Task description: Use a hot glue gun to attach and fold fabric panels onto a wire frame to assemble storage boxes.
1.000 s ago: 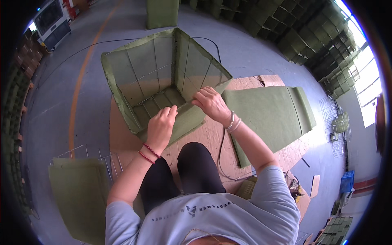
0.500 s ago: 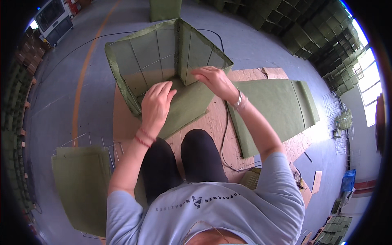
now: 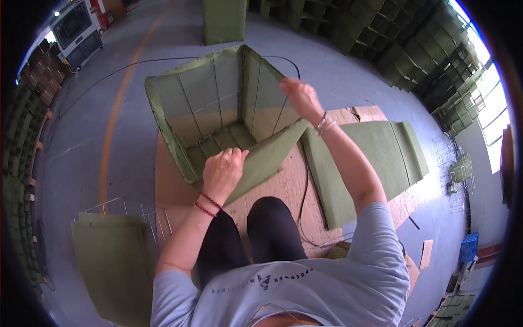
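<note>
In front of my knees stands a green fabric box (image 3: 215,101) with an open top and thin wires showing along its walls. My left hand (image 3: 224,170) is closed on the top edge of its near fabric panel (image 3: 267,158), which slants up toward the right. At the box's right rim my right hand (image 3: 303,100) is closed, with its fingertips on the fabric edge; what they pinch there is partly hidden. The two hands are well apart. Lines cross the box's floor (image 3: 220,143), visible between the walls.
Cardboard (image 3: 294,191) lies under the box. Folded green fabric (image 3: 365,163) rests on its right, with a black cable (image 3: 306,185) alongside. More green sheets (image 3: 111,261) and wire frames (image 3: 122,204) are at left. A tall green box (image 3: 224,22) stands beyond.
My left hand has come down and closed on the near panel's edge. My right hand has moved right and closed at the rim. The near panel is raised on its right, showing more of the floor.
</note>
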